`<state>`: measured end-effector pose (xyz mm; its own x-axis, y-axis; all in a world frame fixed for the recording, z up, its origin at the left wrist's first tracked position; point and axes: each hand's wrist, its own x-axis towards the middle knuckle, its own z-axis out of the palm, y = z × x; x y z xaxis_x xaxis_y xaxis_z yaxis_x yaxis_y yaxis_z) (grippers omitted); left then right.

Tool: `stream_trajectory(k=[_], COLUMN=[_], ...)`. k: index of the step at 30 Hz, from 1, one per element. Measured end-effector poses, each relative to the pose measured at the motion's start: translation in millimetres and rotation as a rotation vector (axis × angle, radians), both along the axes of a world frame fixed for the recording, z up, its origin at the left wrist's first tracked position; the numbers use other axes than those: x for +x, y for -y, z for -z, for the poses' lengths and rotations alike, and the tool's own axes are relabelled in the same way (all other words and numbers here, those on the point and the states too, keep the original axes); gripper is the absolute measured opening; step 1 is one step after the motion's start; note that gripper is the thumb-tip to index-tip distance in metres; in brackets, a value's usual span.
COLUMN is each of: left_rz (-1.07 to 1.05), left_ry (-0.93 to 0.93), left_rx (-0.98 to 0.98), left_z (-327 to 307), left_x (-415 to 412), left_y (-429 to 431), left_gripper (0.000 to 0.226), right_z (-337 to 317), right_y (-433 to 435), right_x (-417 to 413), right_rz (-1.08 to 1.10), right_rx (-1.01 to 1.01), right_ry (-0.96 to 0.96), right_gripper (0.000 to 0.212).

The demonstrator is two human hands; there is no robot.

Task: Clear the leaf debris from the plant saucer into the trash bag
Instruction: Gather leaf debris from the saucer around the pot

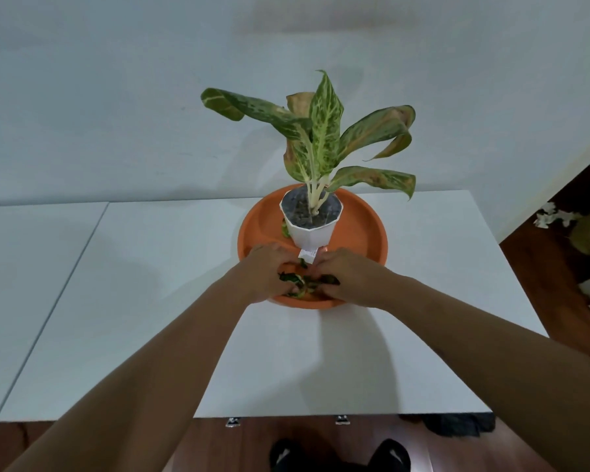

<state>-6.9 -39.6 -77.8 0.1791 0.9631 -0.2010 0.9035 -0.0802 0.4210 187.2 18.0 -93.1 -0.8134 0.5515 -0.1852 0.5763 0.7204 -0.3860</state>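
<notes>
Our left hand [268, 272] curled on scraps | dark green leaf debris [305, 282] bunched at near rim of round orange plastic saucer [365, 233] | right hand [343, 275] pinching same pile | one scrap [284, 229] remains beside white faceted pot [309, 231] | trash bag unseen; gathering underway, dumping pending

Both forearms are bare, no sleeves, no watch or ring visible on the hands (left [269, 270], right [344, 272]). At bottom edge, two black shoes [339, 454] w/ small white marks.
</notes>
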Motion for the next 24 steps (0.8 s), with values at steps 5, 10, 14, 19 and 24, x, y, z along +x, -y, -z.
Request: stream_trajectory(k=[5, 10, 14, 19, 24], left_rz=[-0.093, 0.040, 0.162, 0.082, 0.098], left_ry=[-0.026, -0.238, -0.129, -0.156, -0.117], left_rx=[0.007, -0.115, -0.045, -0.069, -0.105], left_z=[7, 9, 5, 2, 1], left_x=[-9, -8, -5, -9, -5], left_y=[-6, -8, -10, -12, -10], left_gripper=[0.063, 0.084, 0.053, 0.072, 0.053], right_z=[-7, -4, -14, -13, -18], right_y=[-9, -2, -8, -16, 1], right_x=[5, -2, 13, 21, 4], right_rz=[0.147, 0.036, 0.008, 0.177, 0.096], right_rx=[-0.037, 0.062, -0.057, -0.038, -0.062], right_ry=[0.037, 0.158, 0.083, 0.173, 0.122], right_gripper=[0.056, 0.054, 0.039, 0.073, 0.045])
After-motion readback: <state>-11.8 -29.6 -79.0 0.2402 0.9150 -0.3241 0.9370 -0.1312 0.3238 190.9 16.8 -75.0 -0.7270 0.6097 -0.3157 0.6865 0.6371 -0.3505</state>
